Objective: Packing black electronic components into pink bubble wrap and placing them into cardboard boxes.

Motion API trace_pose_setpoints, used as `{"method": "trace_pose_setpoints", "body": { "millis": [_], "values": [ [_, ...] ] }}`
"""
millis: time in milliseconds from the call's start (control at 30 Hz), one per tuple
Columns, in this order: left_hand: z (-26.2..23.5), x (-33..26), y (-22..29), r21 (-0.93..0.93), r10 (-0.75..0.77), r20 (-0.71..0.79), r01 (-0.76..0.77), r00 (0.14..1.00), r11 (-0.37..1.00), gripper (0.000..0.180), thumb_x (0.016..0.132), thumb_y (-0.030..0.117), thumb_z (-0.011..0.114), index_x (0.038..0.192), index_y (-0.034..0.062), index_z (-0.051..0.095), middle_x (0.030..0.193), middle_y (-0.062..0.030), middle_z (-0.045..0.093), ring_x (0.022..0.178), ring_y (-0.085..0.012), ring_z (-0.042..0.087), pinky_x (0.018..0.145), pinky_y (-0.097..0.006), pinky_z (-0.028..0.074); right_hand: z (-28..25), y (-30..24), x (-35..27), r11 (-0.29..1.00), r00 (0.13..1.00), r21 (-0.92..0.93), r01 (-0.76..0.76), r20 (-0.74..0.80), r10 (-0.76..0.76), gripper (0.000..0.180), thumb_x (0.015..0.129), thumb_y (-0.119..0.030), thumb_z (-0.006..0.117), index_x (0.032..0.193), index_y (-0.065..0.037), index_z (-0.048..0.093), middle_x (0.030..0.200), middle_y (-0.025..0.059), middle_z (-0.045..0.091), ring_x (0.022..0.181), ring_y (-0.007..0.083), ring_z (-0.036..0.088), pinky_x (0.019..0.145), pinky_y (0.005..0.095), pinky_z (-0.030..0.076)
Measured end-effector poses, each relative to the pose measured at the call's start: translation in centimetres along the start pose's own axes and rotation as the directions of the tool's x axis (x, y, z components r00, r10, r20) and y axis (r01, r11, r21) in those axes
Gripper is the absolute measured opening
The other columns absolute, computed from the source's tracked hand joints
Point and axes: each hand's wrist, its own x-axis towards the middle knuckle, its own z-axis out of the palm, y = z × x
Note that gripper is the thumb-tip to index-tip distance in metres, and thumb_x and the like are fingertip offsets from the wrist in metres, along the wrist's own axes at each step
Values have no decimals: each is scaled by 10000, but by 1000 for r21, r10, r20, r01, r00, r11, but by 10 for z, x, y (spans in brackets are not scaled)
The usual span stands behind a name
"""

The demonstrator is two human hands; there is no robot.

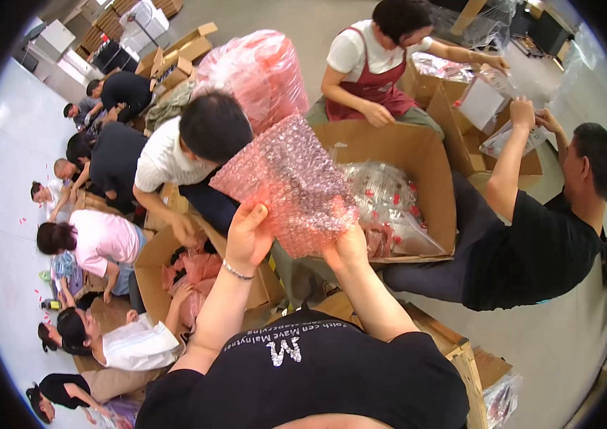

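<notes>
A pink bubble-wrap bag (pixel 285 175) is held up in front of me, tilted, with something dark showing faintly through it. My left hand (pixel 250 232) grips its lower left edge, thumb on the near face. At its lower right corner my right hand (pixel 346 247) is closed on the bag, the fingers partly hidden by the wrap. Just beyond my right hand stands an open cardboard box (pixel 428 171) filled with clear plastic packages (pixel 382 196) with red marks.
Another cardboard box (pixel 147 261) with pink wrapped items (pixel 199 275) is at my left, where two people reach in. A big bag of pink wrap (pixel 253 71) stands beyond. Co-workers sit close on both sides. A wooden crate (pixel 453 347) is near my right elbow.
</notes>
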Motion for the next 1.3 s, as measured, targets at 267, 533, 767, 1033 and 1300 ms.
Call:
{"method": "trace_pose_setpoints", "body": {
  "millis": [267, 533, 767, 1033, 1300],
  "values": [
    [-24, 28, -29, -343, -131, 89, 154, 987, 927, 404, 853, 106, 534, 1230, 29, 411, 1188, -100, 514, 1096, -228, 495, 948, -382, 386, -18, 0, 4, 950, 964, 165, -264, 34, 262, 335, 889, -161, 489, 1172, 13, 453, 1162, 134, 520, 1046, 245, 523, 901, 396, 455],
    [-75, 15, -41, -71, -297, 62, 301, 953, 951, 564, 743, 209, 694, 1191, 7, 417, 1073, -79, 560, 984, -187, 552, 870, -345, 452, -55, 26, 7, 667, 670, -78, -741, -11, 742, 309, 855, -86, 490, 1142, 26, 468, 1060, 152, 569, 941, 256, 584, 824, 387, 501],
    [-139, -14, -94, -25, -268, -599, 317, 754, 948, 336, 737, 47, 688, 1004, 7, 486, 939, -73, 587, 840, -154, 581, 771, -298, 487, -112, 78, 16, 716, 902, -556, -422, -175, 395, 517, 832, -172, 599, 1250, 2, 350, 1118, 80, 507, 944, 114, 512, 761, 272, 473],
    [-220, -88, -118, 161, -398, -691, 665, 604, 730, 192, 827, 135, 597, 993, 54, 543, 897, -31, 600, 787, -92, 575, 689, -231, 471, -283, 58, 116, 424, 909, -864, -272, -375, -181, 152, 807, -114, 603, 915, -17, 558, 714, 49, 597, 619, 147, 560, 546, 272, 461],
    [-313, -263, -73, -67, -172, -983, 762, 59, 644, 96, 812, 102, 567, 891, 48, 568, 781, -35, 607, 637, -76, 559, 555, -201, 447, -373, 127, 200, -907, 834, -326, 268, -393, 388, 469, 765, -145, 503, 1221, -55, 438, 1032, 215, 589, 975, 387, 548, 821, 427, 455]
  ]
}}
